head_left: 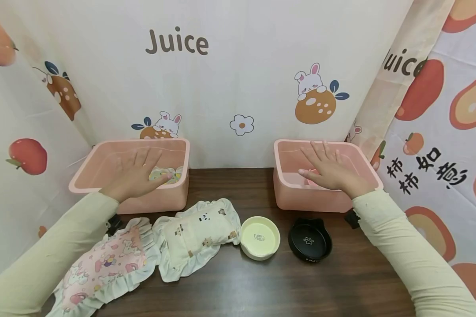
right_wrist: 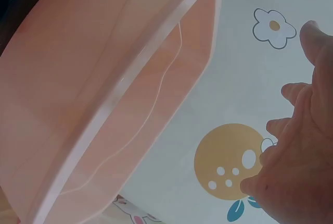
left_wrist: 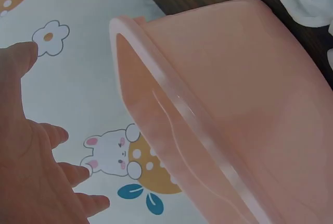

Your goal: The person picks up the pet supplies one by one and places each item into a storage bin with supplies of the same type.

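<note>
Pink pillow [head_left: 105,268]: nearest, on the table [head_left: 222,295], partly hidden by the left sleeve [head_left: 51,246]; risk: a low forearm could drag it by the frill
Cream pillow [head_left: 198,229]: beside it, frills meeting; right end comes right up to the yellow bowl [head_left: 258,237], contact unclear; risk: a tug here might nudge the bowl
Yellow bowl: fish print on its floor, nothing inside; looks hard and slick; risk: a pinch on one side might let it tip
Black bowl [head_left: 309,240]: apart from the yellow one, near the right bin [head_left: 313,200]; paw print, nothing inside; same slip risk, and a knock against the bin if lifted too low
Left hand [head_left: 135,177]: fingers spread, nothing held; hovers by the left bin [head_left: 154,202], clear of its rim in the wrist view
Right hand [head_left: 333,171]: likewise spread and bare, by the right bin; hands well apart
Left bin: holds a patterned cloth [head_left: 176,177], partly behind the hand; risk: a frill could catch on the rim
Right bin: holds a pink thing [head_left: 311,182], mostly hidden, kind unclear; risk: a dropped bowl might strike it
Curtain [head_left: 242,79]: behind both bins; risk: bins shoved back could ruck it
</note>
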Available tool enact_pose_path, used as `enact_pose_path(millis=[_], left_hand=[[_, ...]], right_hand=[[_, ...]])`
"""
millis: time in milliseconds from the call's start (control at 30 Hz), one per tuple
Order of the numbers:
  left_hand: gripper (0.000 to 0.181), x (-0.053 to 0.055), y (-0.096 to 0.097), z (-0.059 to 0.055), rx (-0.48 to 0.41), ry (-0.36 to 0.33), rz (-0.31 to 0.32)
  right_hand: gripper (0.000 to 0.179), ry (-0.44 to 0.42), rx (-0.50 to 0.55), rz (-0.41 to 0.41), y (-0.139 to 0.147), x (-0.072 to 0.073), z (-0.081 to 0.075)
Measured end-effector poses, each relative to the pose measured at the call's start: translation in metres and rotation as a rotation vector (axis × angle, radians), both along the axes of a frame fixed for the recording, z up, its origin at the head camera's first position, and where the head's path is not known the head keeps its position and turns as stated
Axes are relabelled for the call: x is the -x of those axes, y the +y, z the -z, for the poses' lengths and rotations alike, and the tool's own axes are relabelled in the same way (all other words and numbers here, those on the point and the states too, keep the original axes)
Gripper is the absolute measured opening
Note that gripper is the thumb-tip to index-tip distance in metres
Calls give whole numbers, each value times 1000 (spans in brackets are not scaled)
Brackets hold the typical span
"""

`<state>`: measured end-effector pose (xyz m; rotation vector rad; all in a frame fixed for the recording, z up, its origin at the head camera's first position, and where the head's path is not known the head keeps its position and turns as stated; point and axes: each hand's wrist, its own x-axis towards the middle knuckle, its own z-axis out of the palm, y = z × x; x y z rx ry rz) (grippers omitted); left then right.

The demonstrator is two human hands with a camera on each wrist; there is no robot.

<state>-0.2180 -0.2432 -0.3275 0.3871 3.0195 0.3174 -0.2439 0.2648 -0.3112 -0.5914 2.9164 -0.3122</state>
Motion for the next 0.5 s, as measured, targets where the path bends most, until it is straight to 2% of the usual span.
enact_pose_path(millis=[200, 300, 400, 500], left_hand=[[87, -2, 1, 1, -9, -30, -3], [84, -4, -2, 4, -23, -22, 6], [81, -10, -9, 12, -49, 12, 22], [81, -21, -18, 20, -54, 28, 1]], right_hand=[[80, -18, -4, -3, -2, -1, 0], [80, -12, -40, -34, -8, 0, 0], [76, 114, -302, -147, -20, 3, 0], [75, 135, -320, -197, -41, 9, 3]])
